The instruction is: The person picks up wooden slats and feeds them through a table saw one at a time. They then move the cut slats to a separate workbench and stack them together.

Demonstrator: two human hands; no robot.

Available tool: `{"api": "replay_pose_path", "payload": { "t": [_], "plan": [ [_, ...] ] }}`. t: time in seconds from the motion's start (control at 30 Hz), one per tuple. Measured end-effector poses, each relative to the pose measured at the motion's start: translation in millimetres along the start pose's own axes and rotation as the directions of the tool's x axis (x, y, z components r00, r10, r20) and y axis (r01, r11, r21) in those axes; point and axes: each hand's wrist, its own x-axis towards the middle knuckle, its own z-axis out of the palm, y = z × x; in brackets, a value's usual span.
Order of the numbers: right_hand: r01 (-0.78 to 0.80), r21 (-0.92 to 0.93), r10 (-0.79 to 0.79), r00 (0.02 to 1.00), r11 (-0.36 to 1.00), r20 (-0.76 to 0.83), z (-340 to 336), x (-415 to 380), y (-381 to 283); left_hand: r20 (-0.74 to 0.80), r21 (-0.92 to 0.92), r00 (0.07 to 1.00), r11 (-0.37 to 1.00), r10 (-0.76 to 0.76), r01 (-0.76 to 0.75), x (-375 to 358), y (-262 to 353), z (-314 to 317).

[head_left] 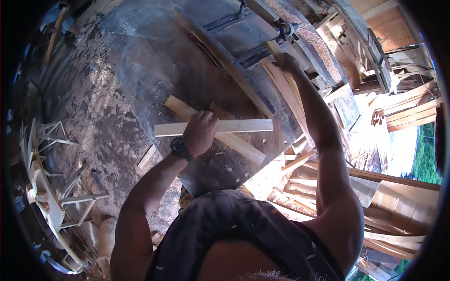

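Note:
My left hand (201, 133), with a dark watch on its wrist, is closed round the middle of a pale wooden strip (243, 126). Beneath that strip a second wooden strip (241, 149) lies diagonally on the dark metal table (154, 61). My right arm reaches far forward, and my right hand (287, 63) is closed on a narrow wooden piece (273, 48) beside the machine's metal parts. Part of this piece is hidden by the hand and forearm. A long wooden board (286, 96) lies just left of my right forearm.
A long wooden rail (229, 65) crosses the table. Near the top are a metal machine part (287, 31) and a band of wood shavings (321, 49). Cut boards (398, 201) are heaped at the lower right. Thin wooden frames (47, 187) stand at the left.

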Motion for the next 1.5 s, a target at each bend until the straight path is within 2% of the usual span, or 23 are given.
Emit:
{"api": "replay_pose_path", "payload": {
  "t": [0.1,0.13,0.17,0.2,0.27,0.37,0.43,0.47,0.5,0.53,0.6,0.67,0.73,0.8,0.83,0.9,0.93,0.97,1.0,1.03,1.1,1.3,1.5],
  "plan": [
    [-0.051,-0.049,0.048,0.998,0.998,-0.051,12,-5,4,0.112,0.049,0.993,0.998,0.029,-0.035,6,-10,0],
    [-0.126,-0.113,0.128,0.992,0.986,0.014,7,-1,-2,0.129,0.05,0.991,0.998,0.02,-0.027,9,-13,-4],
    [-0.047,-0.084,0.044,0.998,0.995,-0.04,6,-5,0,0.154,0.042,0.988,0.999,0.014,-0.021,10,-13,-5],
    [-0.019,-0.059,0.015,0.998,0.998,-0.066,-4,-18,-7,0.015,0.052,0.996,0.995,0.089,-0.09,10,-19,-3],
    [-0.002,-0.04,-0.002,0.995,0.999,-0.101,-38,-42,-29,-0.021,0.05,0.999,0.998,0.049,-0.048,11,-8,-27],
    [0.087,0.075,-0.083,0.995,0.993,-0.059,-101,-81,-54,-0.108,0.049,0.992,0.997,0.06,-0.055,14,9,-70],
    [0.052,0.471,-0.196,0.945,0.881,0.262,-134,-103,-49,-0.156,0.057,0.986,0.997,0.054,-0.045,17,17,-97],
    [0.106,0.551,-0.325,0.891,0.828,0.316,-143,-112,-47,-0.179,-0.052,0.984,0.998,0.022,-0.032,20,22,-110],
    [0.149,0.628,-0.452,0.817,0.764,0.357,-152,-123,-50,-0.201,-0.161,0.98,0.987,-0.013,-0.02,23,26,-120],
    [0.298,0.592,-0.521,0.816,0.749,0.249,-172,-156,-86,-0.212,-0.153,0.977,0.988,-0.018,-0.015,29,29,-128],
    [0.417,0.88,-0.789,0.608,0.227,-0.084,-150,-145,-120,-0.24,-0.259,0.968,0.956,0.074,-0.137,52,28,-138],
    [0.332,0.937,-0.634,0.703,-0.11,-0.323,-144,-140,-189,-0.276,-0.31,0.959,0.94,0.057,-0.145,81,26,-137],
    [0.176,0.958,-0.398,0.881,-0.224,-0.255,-151,-116,-227,-0.301,-0.369,0.953,0.916,0.041,-0.156,110,19,-133],
    [0.144,0.986,-0.043,0.988,-0.081,-0.148,-177,-117,-281,-0.399,-0.295,0.916,0.94,0.044,-0.174,138,6,-128],
    [0.146,0.986,-0.039,0.988,-0.083,-0.15,-173,-105,-285,-0.397,-0.294,0.917,0.939,0.048,-0.177,148,2,-126],
    [0.285,0.935,-0.095,0.958,0.211,-0.271,-166,-69,-292,-0.393,-0.232,0.919,0.969,-0.009,-0.089,164,-10,-123],
    [0.287,0.935,-0.103,0.957,0.209,-0.271,-165,-66,-297,-0.432,-0.264,0.901,0.961,-0.042,-0.082,170,-18,-118],
    [0.316,0.907,-0.073,0.948,0.277,-0.308,-163,-63,-302,-0.436,-0.263,0.898,0.962,-0.047,-0.078,176,-25,-113],
    [0.34,0.875,-0.046,0.937,0.344,-0.346,-161,-60,-304,-0.472,-0.213,0.882,0.972,-0.013,-0.1,179,-28,-111],
    [0.339,0.875,-0.052,0.938,0.345,-0.342,-156,-56,-305,-0.503,-0.162,0.864,0.98,0.021,-0.118,183,-31,-108],
    [0.328,0.841,0.058,0.92,0.431,-0.389,-145,-52,-307,-0.514,-0.153,0.858,0.983,0.012,-0.105,186,-33,-102],
    [0.329,0.897,0.062,0.93,0.296,-0.362,-136,-36,-303,-0.512,-0.181,0.859,0.98,-0.021,-0.084,191,-36,-99],
    [0.339,0.877,0.079,0.919,0.34,-0.386,-141,-45,-306,-0.54,-0.161,0.842,0.983,-0.013,-0.088,191,-37,-96]
  ]
}}
